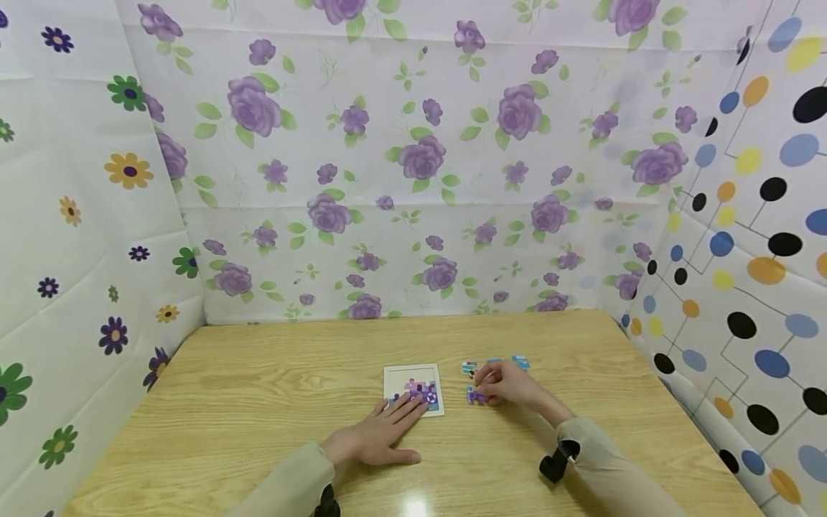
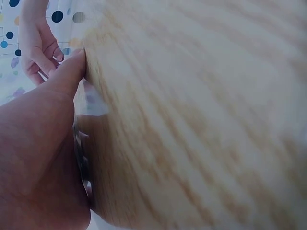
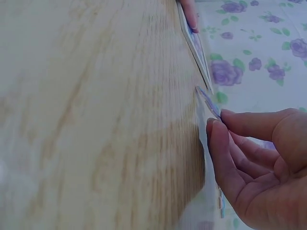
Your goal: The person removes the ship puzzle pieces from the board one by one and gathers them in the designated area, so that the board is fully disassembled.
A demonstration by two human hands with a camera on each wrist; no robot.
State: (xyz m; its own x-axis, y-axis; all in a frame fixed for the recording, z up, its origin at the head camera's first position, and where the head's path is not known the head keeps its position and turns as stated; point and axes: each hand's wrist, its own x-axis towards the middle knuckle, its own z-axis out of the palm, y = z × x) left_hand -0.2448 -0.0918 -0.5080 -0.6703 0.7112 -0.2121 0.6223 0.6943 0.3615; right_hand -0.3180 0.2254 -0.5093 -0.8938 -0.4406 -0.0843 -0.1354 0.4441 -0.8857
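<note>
My left hand (image 1: 381,434) lies with straight, spread fingers over the lower part of a white-framed jigsaw puzzle (image 1: 441,388); its fingertips rest on the assembled purple and pink pieces (image 1: 423,388). To the right of the frame, my right hand (image 1: 507,384) pinches a purple-and-blue puzzle piece (image 1: 474,396) between thumb and index finger. In the right wrist view this puzzle piece (image 3: 208,103) is seen nearly edge-on, tilted, with one end near the table. The left wrist view shows mostly the side of the left hand (image 2: 38,143) and its thumb.
Several loose puzzle pieces (image 1: 520,362) lie behind the right hand, one of them (image 1: 468,368) close to its fingers. The wooden table (image 1: 258,388) meets a flowered cloth (image 1: 420,215) at the back; patterned cloths hang along both sides.
</note>
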